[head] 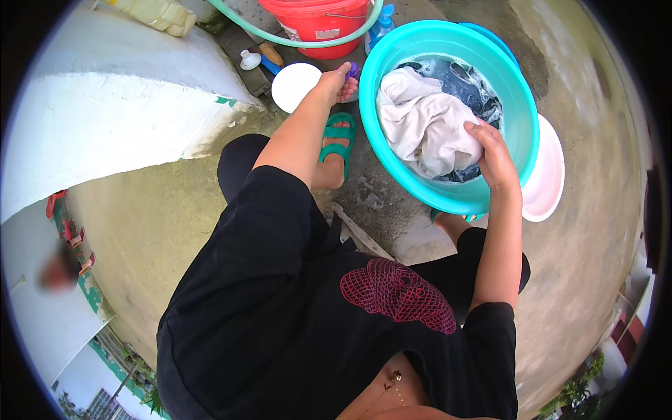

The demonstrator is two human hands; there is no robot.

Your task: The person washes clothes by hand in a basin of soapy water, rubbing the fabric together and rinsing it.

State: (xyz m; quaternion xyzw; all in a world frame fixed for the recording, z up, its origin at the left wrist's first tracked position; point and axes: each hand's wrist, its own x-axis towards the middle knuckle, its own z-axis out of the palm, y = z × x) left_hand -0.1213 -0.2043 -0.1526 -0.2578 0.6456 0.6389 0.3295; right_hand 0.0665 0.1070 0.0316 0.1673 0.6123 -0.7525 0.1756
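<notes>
A large turquoise plastic basin (449, 202) holds soapy water with dark clothes (462, 86) in it. On top of them lies a wet whitish cloth (420, 123). My right hand (493, 152) grips the cloth's right side, thumb on top. Left of the basin, my left hand (338, 84) is at a container with a purple cap (353, 71); the fingers are curled beside the cap, and the container's body is mostly hidden behind the hand. Whether the hand has hold of it cannot be told.
A red bucket (325, 26), a pale green hose (252, 32) and a blue pump bottle (382, 26) stand beyond. A white round lid or basin (295, 86) and a brush (270, 58) lie left. A pink basin (546, 173) sits right. A white wall (131, 115) rises left.
</notes>
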